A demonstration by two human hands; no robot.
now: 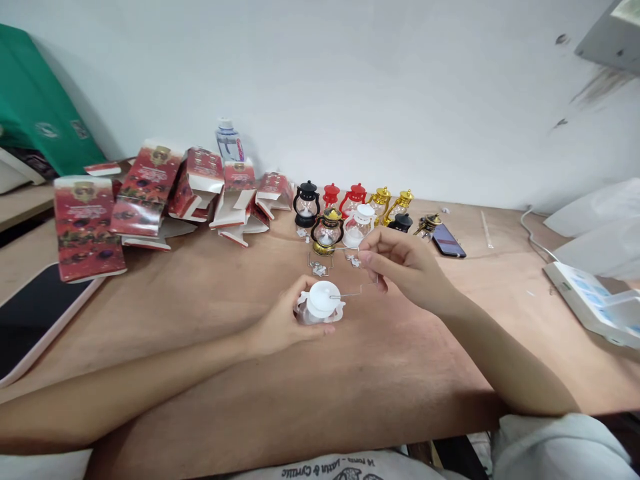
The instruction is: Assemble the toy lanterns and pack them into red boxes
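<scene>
My left hand is wrapped round a small white toy lantern with a clear body, its round cap facing up toward me. Above and to the right of it, my right hand pinches a thin bent wire handle between thumb and fingers. One end of the wire reaches over the lantern's cap; whether it touches, I cannot tell. Just behind, a black-and-gold lantern and another white lantern stand upright. More bent wire and small whitish-silver bits lie in front of them.
Black, red and gold lanterns stand near the wall, with a phone beside them. Red printed boxes and a water bottle are at left, above a tablet. A white compartment box sits at right.
</scene>
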